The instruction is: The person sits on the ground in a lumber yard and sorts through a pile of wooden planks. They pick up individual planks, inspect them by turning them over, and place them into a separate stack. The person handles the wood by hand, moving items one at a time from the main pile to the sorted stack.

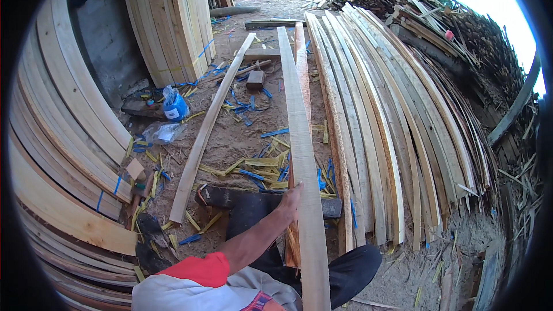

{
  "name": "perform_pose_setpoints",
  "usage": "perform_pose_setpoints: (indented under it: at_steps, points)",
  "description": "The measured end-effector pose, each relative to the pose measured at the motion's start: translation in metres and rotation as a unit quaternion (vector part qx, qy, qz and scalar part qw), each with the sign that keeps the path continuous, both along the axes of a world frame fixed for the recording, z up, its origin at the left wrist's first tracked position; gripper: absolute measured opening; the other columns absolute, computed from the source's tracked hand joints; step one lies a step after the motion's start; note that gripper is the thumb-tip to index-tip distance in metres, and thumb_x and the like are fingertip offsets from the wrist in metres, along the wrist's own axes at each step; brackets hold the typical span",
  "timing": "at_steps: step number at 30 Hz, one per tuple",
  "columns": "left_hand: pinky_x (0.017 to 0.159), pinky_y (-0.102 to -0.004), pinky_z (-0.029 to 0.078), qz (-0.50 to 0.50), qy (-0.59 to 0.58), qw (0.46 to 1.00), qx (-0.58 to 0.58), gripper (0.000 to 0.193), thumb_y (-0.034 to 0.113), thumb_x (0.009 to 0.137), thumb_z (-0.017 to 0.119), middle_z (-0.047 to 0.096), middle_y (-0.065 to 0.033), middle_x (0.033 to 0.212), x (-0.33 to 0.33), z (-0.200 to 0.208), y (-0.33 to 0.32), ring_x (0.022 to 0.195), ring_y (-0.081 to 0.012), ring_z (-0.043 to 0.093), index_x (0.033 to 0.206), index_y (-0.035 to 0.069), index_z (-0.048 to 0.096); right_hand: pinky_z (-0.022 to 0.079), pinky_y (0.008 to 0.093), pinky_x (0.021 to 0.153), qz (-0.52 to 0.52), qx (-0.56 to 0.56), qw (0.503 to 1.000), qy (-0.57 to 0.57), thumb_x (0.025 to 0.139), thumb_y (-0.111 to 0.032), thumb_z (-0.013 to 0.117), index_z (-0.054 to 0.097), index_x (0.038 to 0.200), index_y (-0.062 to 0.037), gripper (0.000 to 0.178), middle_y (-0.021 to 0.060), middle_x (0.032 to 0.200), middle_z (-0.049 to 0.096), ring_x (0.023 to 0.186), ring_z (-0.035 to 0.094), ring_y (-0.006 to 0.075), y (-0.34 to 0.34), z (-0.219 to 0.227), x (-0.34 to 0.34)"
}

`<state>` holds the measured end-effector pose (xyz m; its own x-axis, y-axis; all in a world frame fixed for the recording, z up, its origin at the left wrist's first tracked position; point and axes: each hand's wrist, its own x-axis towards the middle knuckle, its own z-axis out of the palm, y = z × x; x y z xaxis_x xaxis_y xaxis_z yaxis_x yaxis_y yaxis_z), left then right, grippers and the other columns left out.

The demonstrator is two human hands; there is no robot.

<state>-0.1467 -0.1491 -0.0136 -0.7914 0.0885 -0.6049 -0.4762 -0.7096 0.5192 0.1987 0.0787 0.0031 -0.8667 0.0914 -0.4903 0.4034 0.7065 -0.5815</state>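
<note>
My left hand (291, 200) grips the left edge of a long pale wooden plank (303, 155), with its fingers partly hidden by the board. The plank runs from the bottom of the view, past my dark-trousered legs, far out ahead. Under and beside it shows a rougher, orange-toned board (302, 75). A dark timber block (224, 197) lies crosswise in front of me, below the plank. My right hand does not show. Another single board (213, 126) rests to the left, its far end on a crosswise timber (260, 54).
Many boards (380, 132) lie side by side on the right. Stacked planks (63, 161) fill the left, with upright boards (173, 23) by the wall. A blue bundle (174, 105), a brown block (256, 80) and strap scraps (265, 162) lie on the dirt. Scrap wood (461, 40) is heaped behind.
</note>
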Motion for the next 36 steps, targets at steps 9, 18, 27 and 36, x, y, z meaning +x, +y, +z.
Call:
perform_pose_setpoints:
  at_steps: [9,18,27,36]
  points:
    - [0.083,-0.0484,0.050,-0.019,-0.018,0.995,-0.093,0.042,0.032,0.094,0.046,0.057,-0.0151,0.112,-0.064,-0.014,0.011,0.099,-0.0292,0.059,0.122,0.001,0.048,0.047,0.0477,0.079,-0.029,-0.069,0.997,0.018,0.086,-0.035,0.057,0.042,0.132,-0.0087,0.055,0.0294,0.105,0.058,0.095,0.058,0.0437,-0.018,0.028,-0.056]
    - [0.105,-0.0388,0.031,-0.061,0.265,0.814,-0.512,0.093,0.033,0.077,0.068,0.033,-0.0303,0.135,-0.122,-0.081,-0.026,0.124,-0.0380,0.038,0.140,-0.004,0.012,0.049,0.0358,0.081,-0.021,-0.097,0.988,0.121,0.084,-0.029,0.064,0.044,0.130,-0.0008,0.057,0.0226,0.104,0.062,0.093,0.063,0.0302,-0.069,-0.015,-0.168]
    - [0.105,-0.0428,0.031,-0.222,0.182,0.680,-0.675,0.124,0.045,0.060,0.079,0.008,-0.0401,0.139,-0.073,0.010,-0.004,0.127,-0.0501,0.027,0.142,-0.003,-0.003,0.043,0.0409,0.091,-0.026,-0.158,0.980,0.116,0.087,-0.042,0.054,0.040,0.133,-0.0023,0.062,0.0274,0.109,0.058,0.106,0.056,0.0383,-0.100,0.005,-0.268]
    - [0.103,-0.0409,0.035,-0.169,0.170,0.618,-0.749,0.117,0.037,0.061,0.078,0.015,-0.0377,0.138,-0.096,-0.064,-0.007,0.121,-0.0481,0.037,0.142,-0.003,0.003,0.017,0.0464,0.109,-0.404,-0.509,0.760,-0.021,0.091,-0.050,0.045,0.018,0.139,0.0054,0.078,0.0242,0.146,0.016,0.134,0.022,0.0366,-0.064,-0.069,-0.160]
